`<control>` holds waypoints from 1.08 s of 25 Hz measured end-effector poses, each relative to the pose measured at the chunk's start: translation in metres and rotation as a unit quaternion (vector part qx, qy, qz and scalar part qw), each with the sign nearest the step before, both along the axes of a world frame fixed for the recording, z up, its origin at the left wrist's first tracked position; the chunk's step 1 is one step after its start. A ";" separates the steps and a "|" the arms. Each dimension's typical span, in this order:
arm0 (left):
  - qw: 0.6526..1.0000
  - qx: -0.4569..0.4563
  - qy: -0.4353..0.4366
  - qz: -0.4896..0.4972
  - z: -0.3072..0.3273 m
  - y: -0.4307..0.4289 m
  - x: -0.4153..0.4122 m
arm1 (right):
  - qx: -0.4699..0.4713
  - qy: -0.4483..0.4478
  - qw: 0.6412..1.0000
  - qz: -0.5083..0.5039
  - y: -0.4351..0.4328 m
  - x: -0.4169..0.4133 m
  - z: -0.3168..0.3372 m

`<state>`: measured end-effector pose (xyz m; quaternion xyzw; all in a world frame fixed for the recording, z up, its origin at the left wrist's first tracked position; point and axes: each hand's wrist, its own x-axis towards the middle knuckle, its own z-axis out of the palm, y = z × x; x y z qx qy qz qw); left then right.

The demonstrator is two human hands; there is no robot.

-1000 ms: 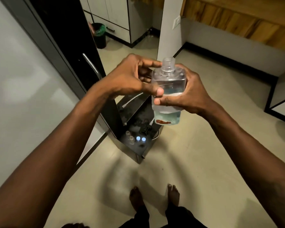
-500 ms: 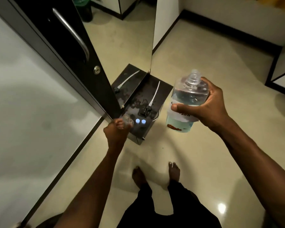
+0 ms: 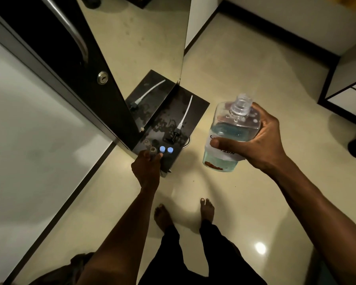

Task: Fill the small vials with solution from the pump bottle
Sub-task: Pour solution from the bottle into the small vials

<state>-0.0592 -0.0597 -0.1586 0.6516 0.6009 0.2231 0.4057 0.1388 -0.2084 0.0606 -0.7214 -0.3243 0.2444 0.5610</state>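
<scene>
My right hand [image 3: 263,140] grips a clear bottle [image 3: 232,132] with blue solution, a white label and an open neck; it is held upright above the floor, right of a low black table [image 3: 195,103]. The pump head with its white tube [image 3: 182,120] lies on that table. At the table's near edge stand two uncapped clear vials [image 3: 146,142] and two blue-capped vials [image 3: 162,149]. My left hand [image 3: 147,169] reaches down there, thumb and fingers closed around the nearer uncapped vial [image 3: 153,150].
A mirrored panel [image 3: 144,38] behind the table reflects the table and the tube. A black door with a metal handle [image 3: 78,42] and lock stands at left. My bare feet [image 3: 207,208] are on the glossy beige floor just below the table.
My left hand has left the bottle and dropped to the vials on the table, closing on one. The bottle has moved right and lower in my right hand alone.
</scene>
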 end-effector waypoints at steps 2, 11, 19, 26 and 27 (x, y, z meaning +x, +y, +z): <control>0.999 0.005 0.042 -0.006 -0.003 -0.003 0.000 | -0.004 0.006 1.000 0.001 -0.002 -0.001 0.000; 0.997 0.031 0.073 0.011 -0.005 0.001 0.007 | -0.017 0.009 1.000 0.012 -0.015 0.002 -0.001; 0.988 0.133 0.012 -0.074 0.062 -0.009 -0.006 | -0.025 -0.026 0.999 -0.031 -0.022 0.010 0.019; 0.954 0.125 -0.149 -0.227 0.266 0.008 0.058 | -0.078 -0.318 0.945 0.001 -0.037 0.044 0.105; 0.945 0.149 -0.168 -0.237 0.295 0.003 0.066 | -0.090 -0.361 0.928 -0.002 -0.039 0.050 0.118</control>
